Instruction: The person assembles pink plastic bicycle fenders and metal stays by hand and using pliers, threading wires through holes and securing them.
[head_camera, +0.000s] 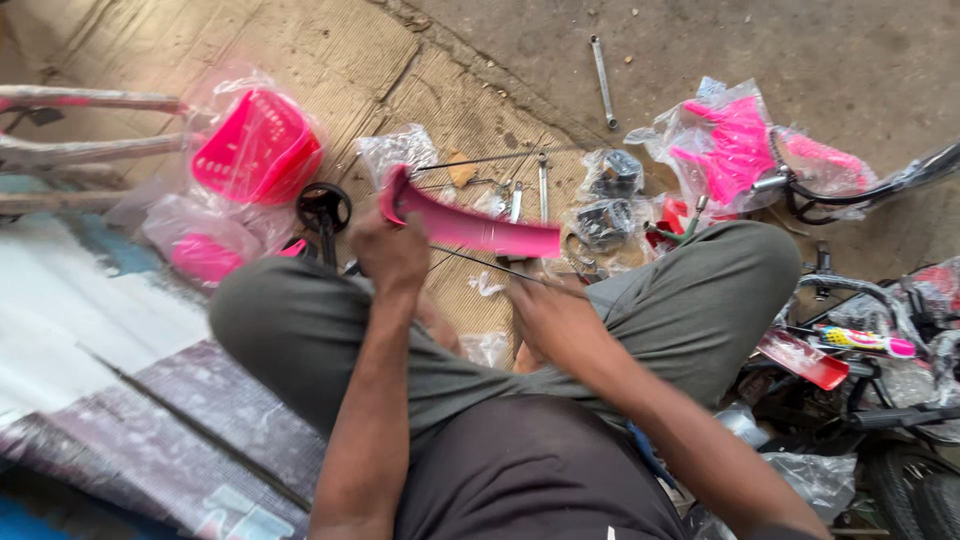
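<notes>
Gripping a curved pink mudguard (470, 225) above the crossed legs, left hand (392, 250) closed on its hooked end, right hand (555, 315) under the flat end, fingers hidden, thin rod (490, 262) beneath, bagged pink basket (258, 148) and wrench (603, 82) beyond on crowded ground.

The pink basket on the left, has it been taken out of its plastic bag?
No, the pink basket lies wrapped in clear plastic on the floor, away from both hands.
</notes>
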